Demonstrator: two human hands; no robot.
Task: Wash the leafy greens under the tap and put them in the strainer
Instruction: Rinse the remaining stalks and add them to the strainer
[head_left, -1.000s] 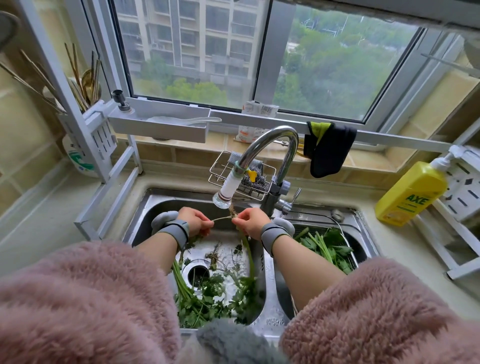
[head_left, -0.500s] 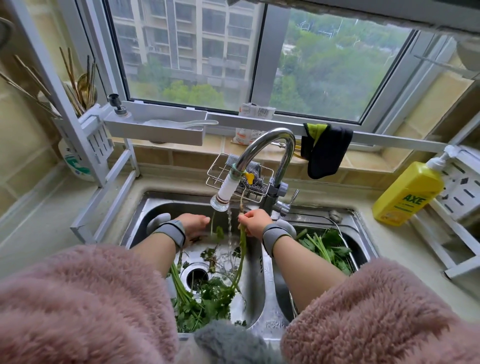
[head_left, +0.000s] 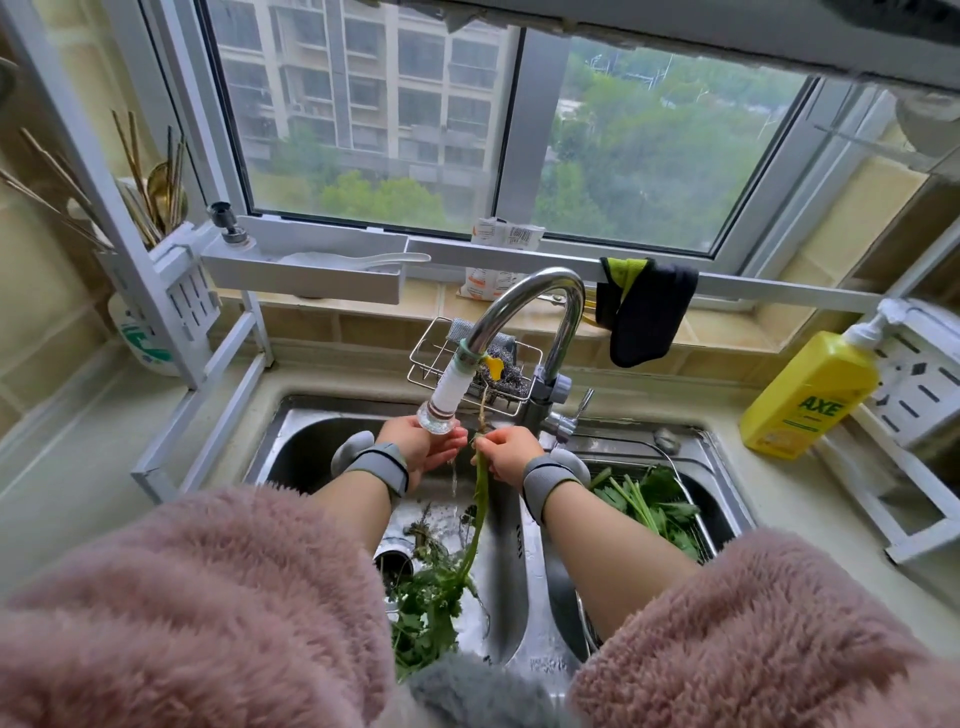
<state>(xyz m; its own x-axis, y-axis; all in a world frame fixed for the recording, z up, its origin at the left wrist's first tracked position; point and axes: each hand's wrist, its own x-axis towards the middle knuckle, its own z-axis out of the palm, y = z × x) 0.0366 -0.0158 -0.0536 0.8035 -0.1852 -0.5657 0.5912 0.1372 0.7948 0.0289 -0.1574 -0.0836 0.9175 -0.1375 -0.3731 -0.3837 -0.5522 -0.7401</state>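
Fingers: my right hand (head_left: 506, 451) pinched the leafy green stalk (head_left: 479, 512) near its root; left hand (head_left: 422, 446) lay relaxed under the tap (head_left: 448, 399).
Greens: stalk hung into the left basin (head_left: 306, 441).
Strainer (head_left: 693, 512): right basin, holding washed greens (head_left: 652, 501).

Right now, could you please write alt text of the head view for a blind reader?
The right hand holds a leafy green stalk beside the running tap, the left hand under the water. More greens lie in the sink and in the strainer.
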